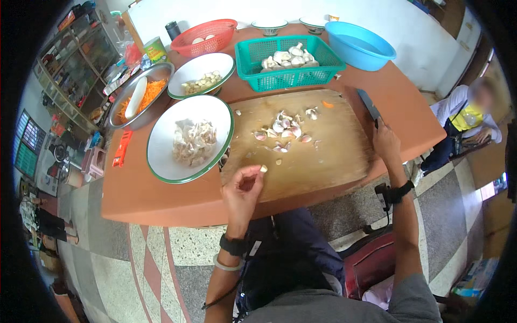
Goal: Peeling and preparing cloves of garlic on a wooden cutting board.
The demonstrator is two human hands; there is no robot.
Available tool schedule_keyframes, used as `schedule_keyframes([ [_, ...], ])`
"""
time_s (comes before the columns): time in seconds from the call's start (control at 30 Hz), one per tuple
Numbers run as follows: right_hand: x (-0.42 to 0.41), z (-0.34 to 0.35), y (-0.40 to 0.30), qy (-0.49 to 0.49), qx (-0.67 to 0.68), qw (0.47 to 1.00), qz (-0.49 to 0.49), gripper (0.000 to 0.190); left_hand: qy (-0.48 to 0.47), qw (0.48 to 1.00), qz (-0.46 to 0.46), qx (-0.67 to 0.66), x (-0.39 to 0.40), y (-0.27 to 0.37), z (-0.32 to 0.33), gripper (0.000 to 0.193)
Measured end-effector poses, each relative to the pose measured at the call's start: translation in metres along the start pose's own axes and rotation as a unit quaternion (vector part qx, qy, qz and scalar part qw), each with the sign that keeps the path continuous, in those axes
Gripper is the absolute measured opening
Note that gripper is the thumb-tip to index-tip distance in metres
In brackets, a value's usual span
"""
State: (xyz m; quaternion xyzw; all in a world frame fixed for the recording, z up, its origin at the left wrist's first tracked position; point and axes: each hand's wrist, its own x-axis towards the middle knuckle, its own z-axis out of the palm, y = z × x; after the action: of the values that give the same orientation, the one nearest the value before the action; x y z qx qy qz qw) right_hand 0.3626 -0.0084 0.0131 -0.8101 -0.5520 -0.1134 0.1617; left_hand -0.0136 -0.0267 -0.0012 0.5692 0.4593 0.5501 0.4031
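My left hand (244,183) pinches a pale peeled garlic clove (263,168) over the near left edge of the wooden cutting board (339,153). At the board's right, my right hand (385,139) is closed on the handle of a knife (368,103), whose dark blade points away over the table. Unpeeled garlic cloves (287,124) lie in a loose group mid-board, with a small piece (278,162) nearer me. A green-rimmed white bowl (161,157) left of the board holds garlic skins (194,143). Behind it, another bowl (181,72) contains peeled cloves (203,82).
A green basket (258,84) of garlic bulbs stands behind the board, beside a blue basin (359,50). At left are a metal bowl (155,105) with shredded carrot and a white radish-like root, and a red basket (218,36). A person (464,109) sits at right.
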Motion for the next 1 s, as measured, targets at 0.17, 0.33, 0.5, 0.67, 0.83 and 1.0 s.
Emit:
schedule_keyframes([
  [0.17,0.008,0.032,0.028,0.011,-0.016,1.0,-0.004,0.042,0.01,0.995,0.078,0.056,-0.005,0.037,-0.029,0.015],
  [0.33,0.008,0.033,0.026,0.033,-0.065,0.997,-0.029,0.042,0.098,0.961,0.161,0.201,0.036,0.061,-0.082,0.013],
  [0.5,0.009,0.014,-0.002,0.065,-0.089,0.994,-0.024,0.035,0.115,0.917,0.128,0.36,0.067,0.067,-0.113,0.014],
  [0.67,0.012,-0.008,-0.047,0.186,0.032,0.975,-0.121,0.02,0.098,0.923,0.097,0.358,0.076,0.047,-0.117,0.012],
  [0.83,-0.006,-0.024,-0.128,0.148,0.228,0.926,-0.263,0.014,0.11,0.945,0.079,0.299,0.077,0.038,-0.121,0.012],
  [1.0,-0.012,0.009,-0.169,0.096,0.324,0.895,-0.293,0.01,0.092,0.937,0.098,0.321,0.085,0.039,-0.114,0.011],
])
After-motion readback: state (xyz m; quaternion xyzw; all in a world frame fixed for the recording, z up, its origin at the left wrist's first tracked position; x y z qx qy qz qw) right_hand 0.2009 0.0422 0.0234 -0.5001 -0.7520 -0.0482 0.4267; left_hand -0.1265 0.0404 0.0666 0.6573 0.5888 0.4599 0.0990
